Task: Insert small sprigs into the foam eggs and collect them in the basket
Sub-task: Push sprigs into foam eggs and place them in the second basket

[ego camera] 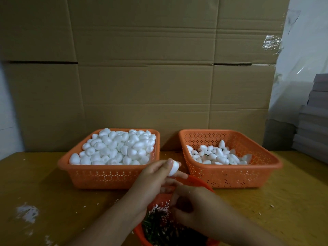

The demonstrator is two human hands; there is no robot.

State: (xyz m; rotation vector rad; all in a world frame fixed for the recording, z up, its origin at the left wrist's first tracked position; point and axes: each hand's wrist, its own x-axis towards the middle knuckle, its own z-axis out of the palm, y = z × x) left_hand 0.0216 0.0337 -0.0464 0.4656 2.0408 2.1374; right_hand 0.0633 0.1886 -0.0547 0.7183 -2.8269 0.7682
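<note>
on the table [44, 183]: two orange rectangular baskets side by side in front of a cardboard wall [142, 68]; a round orange bowl [200, 181] nearer the person
left basket [106, 176]: heaped to the rim with plain white foam eggs [115, 148]
right basket [230, 174]: part filled; a shallow layer of finished eggs [216, 155] on its floor, bits of green showing among them
left hand [156, 176]: raised above the bowl's far rim, between the two baskets; thumb and fingers clamped on one held egg [173, 168]
right hand [193, 208]: down in the bowl, fingers curled onto the sprigs [159, 221]; i cannot tell whether it has one pinched
sprigs: a dark green tangle with pale pink-white tips, filling the bowl
table surface: yellow-brown, scattered with white foam crumbs [27, 213]
far right: a stack of grey boards [314, 118]
</note>
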